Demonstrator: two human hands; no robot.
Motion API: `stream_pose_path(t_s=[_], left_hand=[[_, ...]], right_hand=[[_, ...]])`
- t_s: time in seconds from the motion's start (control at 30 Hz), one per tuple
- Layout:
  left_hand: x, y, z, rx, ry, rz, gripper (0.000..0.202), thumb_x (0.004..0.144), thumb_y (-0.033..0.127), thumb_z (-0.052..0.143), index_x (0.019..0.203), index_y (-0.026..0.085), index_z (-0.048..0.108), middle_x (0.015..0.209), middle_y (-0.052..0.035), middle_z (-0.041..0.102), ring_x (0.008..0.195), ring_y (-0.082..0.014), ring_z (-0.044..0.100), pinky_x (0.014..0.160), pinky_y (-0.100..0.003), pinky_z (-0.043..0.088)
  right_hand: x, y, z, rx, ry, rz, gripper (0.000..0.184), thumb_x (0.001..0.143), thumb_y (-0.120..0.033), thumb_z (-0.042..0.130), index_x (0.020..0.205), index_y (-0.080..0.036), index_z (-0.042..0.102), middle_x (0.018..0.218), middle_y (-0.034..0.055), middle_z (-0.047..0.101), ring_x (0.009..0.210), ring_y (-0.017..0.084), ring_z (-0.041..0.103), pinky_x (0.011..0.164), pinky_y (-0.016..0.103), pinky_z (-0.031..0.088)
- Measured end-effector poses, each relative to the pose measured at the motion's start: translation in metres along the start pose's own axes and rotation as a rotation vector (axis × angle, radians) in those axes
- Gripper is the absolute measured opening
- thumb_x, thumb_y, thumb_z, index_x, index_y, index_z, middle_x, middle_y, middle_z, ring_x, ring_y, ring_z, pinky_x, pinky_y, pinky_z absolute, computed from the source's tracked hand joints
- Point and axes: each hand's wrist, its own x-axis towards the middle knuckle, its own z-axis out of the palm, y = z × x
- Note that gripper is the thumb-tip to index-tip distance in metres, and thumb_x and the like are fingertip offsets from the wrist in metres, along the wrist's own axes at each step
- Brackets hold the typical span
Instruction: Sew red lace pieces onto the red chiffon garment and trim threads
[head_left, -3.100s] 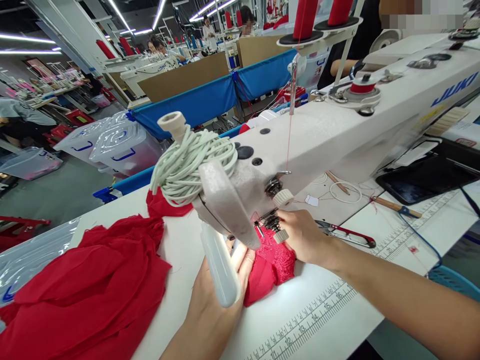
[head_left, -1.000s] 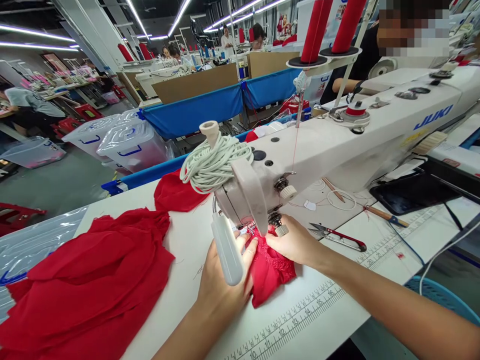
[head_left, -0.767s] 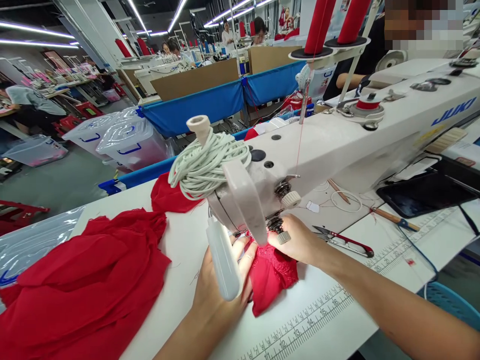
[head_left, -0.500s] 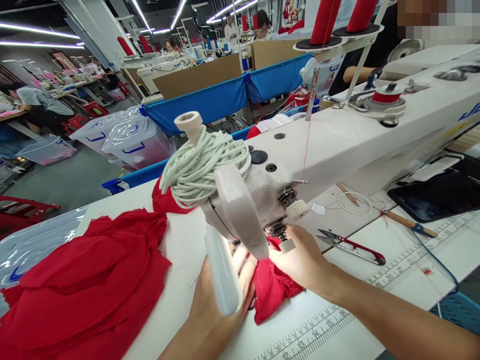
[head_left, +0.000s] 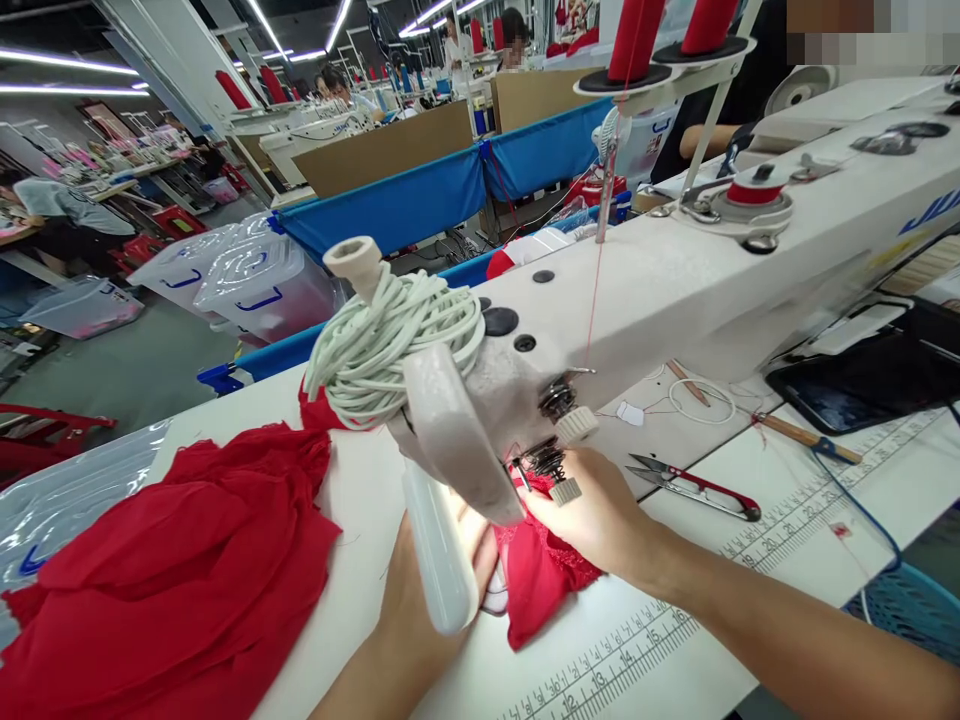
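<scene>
A small red fabric piece with lace trim point(head_left: 536, 585) lies under the head of a white sewing machine point(head_left: 480, 390). My right hand point(head_left: 600, 515) is closed on its right side, the fingertips hidden behind the tension knobs. To the left of the fabric, my left hand point(head_left: 424, 590) rests on the table with its visible fingers stretched towards the needle area. A pale lamp tube point(head_left: 442, 560) on the machine covers part of that hand. The needle itself is out of sight behind the machine head.
Heaped red fabric point(head_left: 187, 560) lies on the left. Thread snips point(head_left: 697, 487), a wooden-handled tool point(head_left: 810, 437) and a phone point(head_left: 847, 385) lie right of the machine. Pale green cord point(head_left: 397, 345) is coiled on its head. A printed ruler point(head_left: 622, 665) runs along the front.
The camera view has shifted slightly. My left hand's fingers have drawn back from the red piece, exposing a pale object beside it. My right hand stays on the fabric.
</scene>
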Motion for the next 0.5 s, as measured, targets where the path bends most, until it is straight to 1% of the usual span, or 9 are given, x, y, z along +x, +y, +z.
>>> stream_pose_path(t_s=[0.1, 0.2, 0.33, 0.37, 0.43, 0.5], left_hand=[[0.004, -0.003, 0.006, -0.032, 0.046, -0.200, 0.032, 0.086, 0.029, 0.049, 0.117, 0.024, 0.057, 0.110, -0.0100, 0.065, 0.104, -0.0305, 0.059, 0.089, -0.048, 0.047], [0.014, 0.001, 0.011, -0.115, 0.085, -0.310, 0.028, 0.086, 0.034, 0.050, 0.110, 0.022, 0.057, 0.106, -0.0094, 0.066, 0.102, -0.0295, 0.059, 0.088, -0.047, 0.047], [0.033, 0.012, 0.005, -0.250, 0.043, -0.348, 0.021, 0.086, 0.034, 0.049, 0.100, 0.022, 0.058, 0.104, -0.0075, 0.066, 0.101, -0.0265, 0.059, 0.091, -0.045, 0.046], [0.036, 0.014, 0.003, -0.266, 0.044, -0.346, 0.018, 0.086, 0.034, 0.049, 0.096, 0.022, 0.059, 0.100, -0.0065, 0.066, 0.097, -0.0257, 0.060, 0.090, -0.044, 0.047], [0.041, 0.016, -0.001, -0.285, 0.052, -0.341, 0.014, 0.084, 0.033, 0.050, 0.084, 0.022, 0.058, 0.085, -0.0036, 0.066, 0.086, -0.0236, 0.062, 0.087, -0.042, 0.048], [0.041, 0.016, -0.002, -0.330, 0.043, -0.374, 0.015, 0.082, 0.033, 0.051, 0.073, 0.022, 0.055, 0.070, -0.0002, 0.062, 0.072, -0.0204, 0.060, 0.078, -0.038, 0.051]], right_hand=[[0.001, -0.002, -0.002, 0.023, -0.019, 0.032, 0.013, 0.073, -0.014, 0.056, 0.062, -0.019, 0.052, 0.059, -0.0009, 0.060, 0.054, 0.012, 0.047, 0.054, 0.024, 0.031], [0.002, -0.003, -0.005, 0.084, -0.030, 0.028, 0.014, 0.074, -0.014, 0.057, 0.062, -0.019, 0.054, 0.057, -0.0009, 0.059, 0.054, 0.013, 0.049, 0.055, 0.023, 0.034], [0.004, -0.004, -0.008, 0.160, -0.055, -0.015, 0.014, 0.075, -0.015, 0.057, 0.062, -0.019, 0.056, 0.055, -0.0014, 0.058, 0.055, 0.013, 0.050, 0.055, 0.023, 0.035], [0.004, -0.004, -0.009, 0.172, -0.055, -0.017, 0.013, 0.075, -0.015, 0.057, 0.063, -0.019, 0.056, 0.056, -0.0012, 0.059, 0.056, 0.013, 0.051, 0.055, 0.023, 0.035], [0.005, -0.004, -0.010, 0.182, -0.052, -0.010, 0.011, 0.075, -0.015, 0.058, 0.065, -0.019, 0.057, 0.059, -0.0003, 0.061, 0.057, 0.014, 0.052, 0.054, 0.023, 0.035], [0.004, -0.004, -0.010, 0.176, -0.046, 0.006, 0.010, 0.074, -0.016, 0.059, 0.065, -0.019, 0.057, 0.061, 0.0002, 0.062, 0.057, 0.013, 0.052, 0.054, 0.023, 0.034]])
